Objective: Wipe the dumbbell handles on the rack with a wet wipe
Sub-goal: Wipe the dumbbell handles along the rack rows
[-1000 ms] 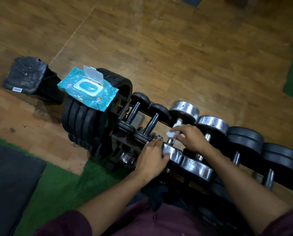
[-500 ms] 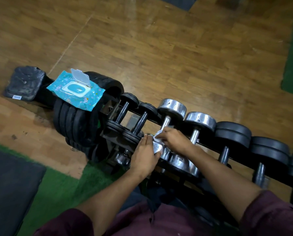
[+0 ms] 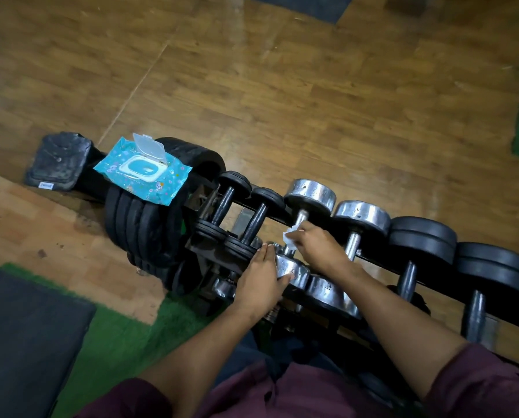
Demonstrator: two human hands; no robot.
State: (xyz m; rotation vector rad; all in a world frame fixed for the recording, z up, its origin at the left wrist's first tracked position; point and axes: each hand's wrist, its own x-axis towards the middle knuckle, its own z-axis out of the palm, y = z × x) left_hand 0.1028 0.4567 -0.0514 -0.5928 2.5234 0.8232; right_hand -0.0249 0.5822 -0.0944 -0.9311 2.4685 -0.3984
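Wiping the chrome dumbbell [image 3: 300, 233] handle, third along the rack [image 3: 382, 263]: our right hand [image 3: 318, 245] pinches the wet wipe [image 3: 290, 235] round the bar, now nearer mid-handle than half a second ago, when it sat down by the near head. Left hand [image 3: 259, 280] lies flat, fingers straight, steadying that near head as before. The stroke runs upward; this handle looks part done, the darker dumbbells rightward still pending. Wipes pack [image 3: 143, 170] sits open on the plates [image 3: 143, 230].
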